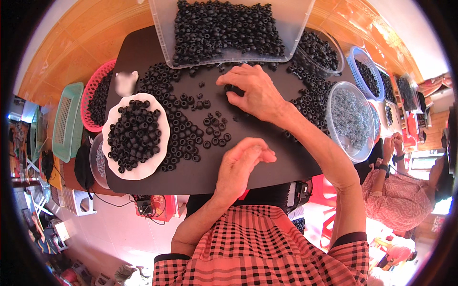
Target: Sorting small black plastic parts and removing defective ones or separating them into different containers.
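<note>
Small black ring-shaped parts (pixel 183 131) lie scattered over the dark table (pixel 267 152). My right hand (pixel 257 93) reaches to the middle of the far side, in front of the clear plastic bin (pixel 229 63). Its thumb and forefinger curl round a black part (pixel 233 89), mostly covered by the fingers. Nearer to me, my left hand (pixel 242 164) is held above the table's front edge with its fingers curled in. Whatever it may hold is hidden. Left of both hands, a white scalloped plate (pixel 161 157) bears a heap of the same black parts.
Bowls of black parts and a clear bowl of pale small pieces (pixel 352 119) line the right side. A pink basket (pixel 86 107) and a green basket (pixel 68 121) stand at the left. Another person (pixel 396 193) sits on the right.
</note>
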Available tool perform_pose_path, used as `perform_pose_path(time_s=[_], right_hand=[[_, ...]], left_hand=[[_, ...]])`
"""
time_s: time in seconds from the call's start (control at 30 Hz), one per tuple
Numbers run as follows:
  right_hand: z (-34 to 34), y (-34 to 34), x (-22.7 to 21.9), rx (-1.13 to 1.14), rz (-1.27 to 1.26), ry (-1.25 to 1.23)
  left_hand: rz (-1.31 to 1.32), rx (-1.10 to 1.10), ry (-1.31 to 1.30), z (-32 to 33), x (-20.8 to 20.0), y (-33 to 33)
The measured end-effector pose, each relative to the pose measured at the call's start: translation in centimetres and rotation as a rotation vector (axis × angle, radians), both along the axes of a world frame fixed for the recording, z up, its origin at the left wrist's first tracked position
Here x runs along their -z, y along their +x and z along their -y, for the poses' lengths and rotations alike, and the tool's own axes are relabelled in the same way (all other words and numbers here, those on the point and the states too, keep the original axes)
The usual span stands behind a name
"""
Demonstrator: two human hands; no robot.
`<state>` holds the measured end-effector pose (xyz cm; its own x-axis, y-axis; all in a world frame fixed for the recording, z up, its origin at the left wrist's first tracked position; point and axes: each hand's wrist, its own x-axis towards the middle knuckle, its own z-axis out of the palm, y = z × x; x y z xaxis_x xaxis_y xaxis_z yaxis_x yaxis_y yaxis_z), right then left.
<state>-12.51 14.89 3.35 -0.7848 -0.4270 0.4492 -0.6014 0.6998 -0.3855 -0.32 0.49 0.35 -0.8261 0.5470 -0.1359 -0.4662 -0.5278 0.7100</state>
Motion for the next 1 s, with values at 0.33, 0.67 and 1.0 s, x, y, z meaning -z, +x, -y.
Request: perform_pose_path(time_s=[0.33,0.67,1.0], right_hand=[[-1.4,8.8,-2.6,-0.057,0.183,-0.296],[-2.6,11.0,-2.1,-0.054,0.310,-0.512],[-2.5,11.7,-2.1,0.035,0.401,-0.573]], left_hand=[[-0.079,-0.242,-0.007,0.5,-1.0,-2.1],[-0.021,-0.103,-0.031,1.0,-0.3,-2.2],[-0.098,-0.123,-0.155,0.7,-0.5,-1.5]])
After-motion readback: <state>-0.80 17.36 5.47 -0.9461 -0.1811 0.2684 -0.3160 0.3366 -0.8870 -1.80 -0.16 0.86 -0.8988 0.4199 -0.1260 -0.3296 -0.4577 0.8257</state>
